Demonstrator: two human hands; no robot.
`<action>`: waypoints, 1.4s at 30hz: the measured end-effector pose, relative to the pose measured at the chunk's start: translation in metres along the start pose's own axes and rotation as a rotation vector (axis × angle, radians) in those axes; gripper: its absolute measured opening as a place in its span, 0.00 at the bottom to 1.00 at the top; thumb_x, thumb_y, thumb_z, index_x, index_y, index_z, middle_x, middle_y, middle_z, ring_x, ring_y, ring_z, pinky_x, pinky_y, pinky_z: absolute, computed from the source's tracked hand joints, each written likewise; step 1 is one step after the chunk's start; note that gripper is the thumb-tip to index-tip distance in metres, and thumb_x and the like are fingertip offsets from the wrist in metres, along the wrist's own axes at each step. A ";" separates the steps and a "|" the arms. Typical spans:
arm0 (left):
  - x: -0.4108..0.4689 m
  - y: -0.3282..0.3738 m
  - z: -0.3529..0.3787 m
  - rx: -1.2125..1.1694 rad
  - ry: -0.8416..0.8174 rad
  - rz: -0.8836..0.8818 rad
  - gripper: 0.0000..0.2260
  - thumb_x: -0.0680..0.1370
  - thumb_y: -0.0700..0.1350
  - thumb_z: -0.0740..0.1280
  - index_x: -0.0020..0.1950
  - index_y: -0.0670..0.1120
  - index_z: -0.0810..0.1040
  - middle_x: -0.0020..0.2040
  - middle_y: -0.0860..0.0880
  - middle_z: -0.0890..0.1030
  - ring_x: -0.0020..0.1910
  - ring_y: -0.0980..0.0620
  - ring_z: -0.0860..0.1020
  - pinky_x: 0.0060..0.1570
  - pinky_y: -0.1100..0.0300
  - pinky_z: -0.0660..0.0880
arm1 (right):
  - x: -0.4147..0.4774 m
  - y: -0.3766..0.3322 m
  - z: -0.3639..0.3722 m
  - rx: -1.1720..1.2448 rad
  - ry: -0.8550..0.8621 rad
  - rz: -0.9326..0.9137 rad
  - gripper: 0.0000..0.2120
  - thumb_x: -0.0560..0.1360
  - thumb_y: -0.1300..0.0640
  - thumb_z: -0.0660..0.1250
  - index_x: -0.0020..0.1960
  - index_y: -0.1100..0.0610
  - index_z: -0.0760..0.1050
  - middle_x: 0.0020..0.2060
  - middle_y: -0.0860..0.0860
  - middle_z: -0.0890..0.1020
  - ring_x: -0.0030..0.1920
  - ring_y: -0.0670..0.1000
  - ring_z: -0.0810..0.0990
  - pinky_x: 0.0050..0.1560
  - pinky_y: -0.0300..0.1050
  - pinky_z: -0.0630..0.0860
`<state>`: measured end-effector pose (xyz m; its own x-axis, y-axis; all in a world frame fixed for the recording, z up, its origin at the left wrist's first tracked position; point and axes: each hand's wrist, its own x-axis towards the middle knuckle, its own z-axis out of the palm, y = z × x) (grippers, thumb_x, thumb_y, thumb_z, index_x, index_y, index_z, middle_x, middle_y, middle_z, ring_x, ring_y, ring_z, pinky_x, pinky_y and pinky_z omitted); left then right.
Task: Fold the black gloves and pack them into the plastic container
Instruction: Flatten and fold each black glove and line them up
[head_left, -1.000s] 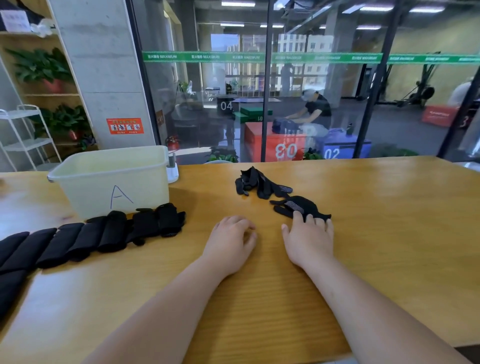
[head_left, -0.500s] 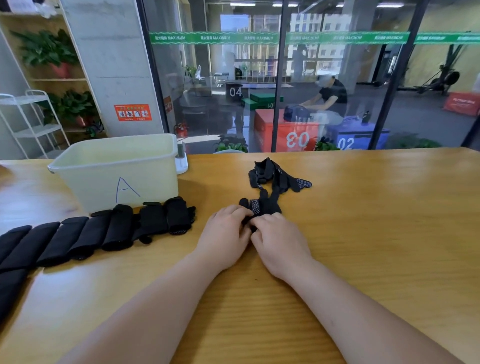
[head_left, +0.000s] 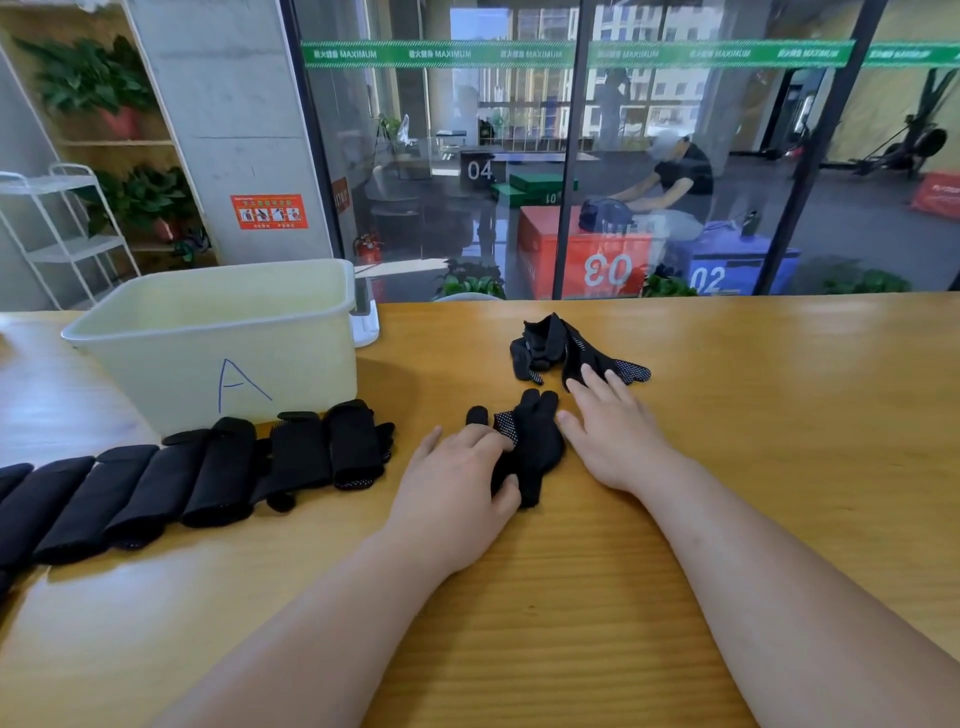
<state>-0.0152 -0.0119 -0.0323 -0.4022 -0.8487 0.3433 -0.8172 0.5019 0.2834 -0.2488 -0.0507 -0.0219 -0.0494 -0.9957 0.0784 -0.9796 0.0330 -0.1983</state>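
Folding mostly done, nothing packed yet

Row of folded gloves (head_left: 208, 473) waits beside the container (head_left: 218, 338); left hand (head_left: 452, 483) fingers pinch a half-folded glove (head_left: 530, 447), right hand (head_left: 613, 431) spread flat reaching the loose pile (head_left: 561, 348).

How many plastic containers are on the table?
1: the container marked A stands at the table's far left, behind the row of folded gloves. Nothing visible suggests another.

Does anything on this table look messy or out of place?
Only mildly. A loose heap of black gloves lies crumpled at the far middle of the table, unlike the neat row of folded gloves in front of the plastic container. Nothing looks spilled or damaged.
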 end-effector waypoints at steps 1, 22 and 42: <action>0.002 -0.003 0.000 -0.007 -0.005 -0.012 0.19 0.84 0.56 0.62 0.75 0.56 0.75 0.73 0.60 0.74 0.73 0.59 0.72 0.84 0.49 0.54 | 0.003 0.001 0.002 -0.016 -0.036 -0.001 0.31 0.87 0.37 0.46 0.87 0.48 0.52 0.86 0.46 0.48 0.86 0.52 0.42 0.84 0.59 0.49; 0.002 0.000 -0.006 0.016 0.030 -0.094 0.19 0.84 0.59 0.64 0.74 0.56 0.76 0.70 0.57 0.76 0.70 0.52 0.73 0.80 0.48 0.61 | -0.010 0.034 -0.021 -0.044 0.402 0.186 0.19 0.81 0.39 0.64 0.68 0.46 0.76 0.72 0.55 0.71 0.71 0.61 0.67 0.68 0.61 0.72; 0.003 -0.006 -0.004 -0.037 0.064 0.007 0.19 0.81 0.63 0.68 0.70 0.59 0.79 0.64 0.60 0.75 0.67 0.55 0.71 0.73 0.53 0.67 | 0.002 0.026 -0.007 0.084 0.551 0.131 0.13 0.83 0.43 0.65 0.56 0.45 0.87 0.53 0.44 0.81 0.55 0.54 0.74 0.59 0.55 0.74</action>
<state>-0.0097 -0.0168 -0.0290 -0.3795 -0.8333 0.4019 -0.7981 0.5146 0.3133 -0.2760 -0.0510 -0.0199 -0.2855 -0.7910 0.5411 -0.9408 0.1238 -0.3154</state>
